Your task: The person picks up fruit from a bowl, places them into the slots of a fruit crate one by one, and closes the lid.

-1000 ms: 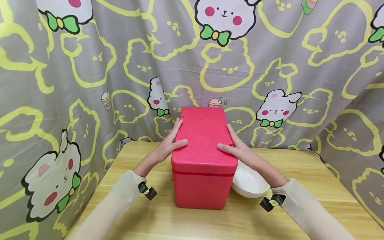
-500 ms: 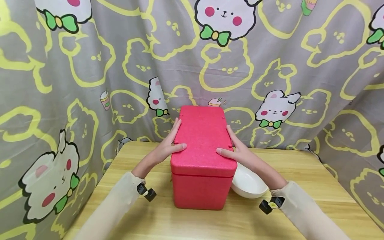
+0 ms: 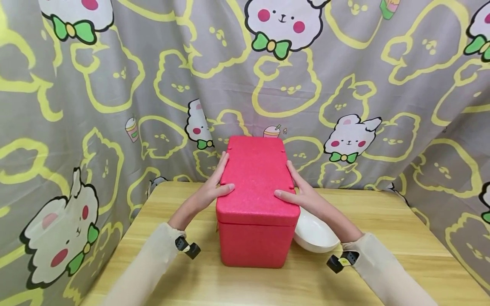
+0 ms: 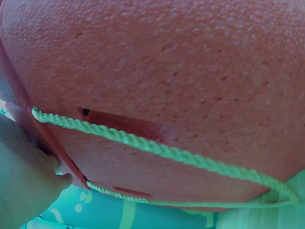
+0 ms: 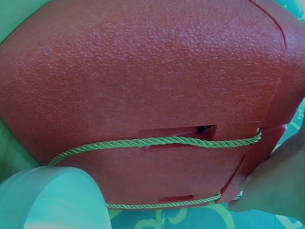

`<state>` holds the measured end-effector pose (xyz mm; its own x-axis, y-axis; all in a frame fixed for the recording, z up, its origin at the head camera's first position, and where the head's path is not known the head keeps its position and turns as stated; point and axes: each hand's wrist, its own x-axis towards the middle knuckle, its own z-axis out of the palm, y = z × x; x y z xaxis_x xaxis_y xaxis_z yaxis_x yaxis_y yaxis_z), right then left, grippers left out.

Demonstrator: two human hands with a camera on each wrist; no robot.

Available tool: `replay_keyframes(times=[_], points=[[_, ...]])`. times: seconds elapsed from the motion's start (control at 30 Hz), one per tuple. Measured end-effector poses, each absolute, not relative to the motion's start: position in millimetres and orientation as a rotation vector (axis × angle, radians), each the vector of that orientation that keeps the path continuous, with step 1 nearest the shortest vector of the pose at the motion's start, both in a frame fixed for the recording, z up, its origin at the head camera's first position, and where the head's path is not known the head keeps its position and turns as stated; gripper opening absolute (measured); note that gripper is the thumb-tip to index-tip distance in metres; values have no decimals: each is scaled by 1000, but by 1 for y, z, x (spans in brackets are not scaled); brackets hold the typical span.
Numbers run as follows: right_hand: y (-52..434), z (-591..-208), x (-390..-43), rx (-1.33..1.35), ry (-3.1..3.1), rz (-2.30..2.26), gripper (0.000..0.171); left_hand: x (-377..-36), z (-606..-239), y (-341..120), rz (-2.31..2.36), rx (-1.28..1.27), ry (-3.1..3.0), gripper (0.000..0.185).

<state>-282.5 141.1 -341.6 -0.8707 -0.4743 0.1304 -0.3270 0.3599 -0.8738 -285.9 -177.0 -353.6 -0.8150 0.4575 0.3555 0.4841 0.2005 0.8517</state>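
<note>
A red foam cooler box stands on the table, with its red lid seated on top and a thin seam between them. My left hand lies along the lid's left edge, fingers straight against the side and thumb on top. Mirroring it on the right edge, my right hand presses the side with straight fingers and has its thumb on top. In the left wrist view a rope handle hangs from the box's side near a slot. Another rope handle shows in the right wrist view.
A white bowl sits close to the box's right side, partly behind my right forearm. The wooden table ends at a cartoon-print curtain at the back and sides.
The dark gap between lid and box at the front has narrowed to a thin line. Both hands keep their places on the lid; the head view has shifted slightly.
</note>
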Motion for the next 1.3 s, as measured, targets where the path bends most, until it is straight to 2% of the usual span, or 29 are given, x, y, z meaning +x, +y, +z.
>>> replay_keyframes(times=[0.23,0.87,1.07,1.3], points=[[144,-338,-280,-716,2493,-1477,108,-288,-367,-171,-1801,-1022,-2276,88],[148,-328,-285,-758,2576,-1390,111,-293,-371,-163,-1783,-1027,-2182,84],[149,-324,-290,-892,2774,-1101,108,-286,-360,-177,-1381,-938,-2428,81],[152,-319,-299,-1011,2945,-714,102,-286,-347,-192,-868,-891,-2629,88]])
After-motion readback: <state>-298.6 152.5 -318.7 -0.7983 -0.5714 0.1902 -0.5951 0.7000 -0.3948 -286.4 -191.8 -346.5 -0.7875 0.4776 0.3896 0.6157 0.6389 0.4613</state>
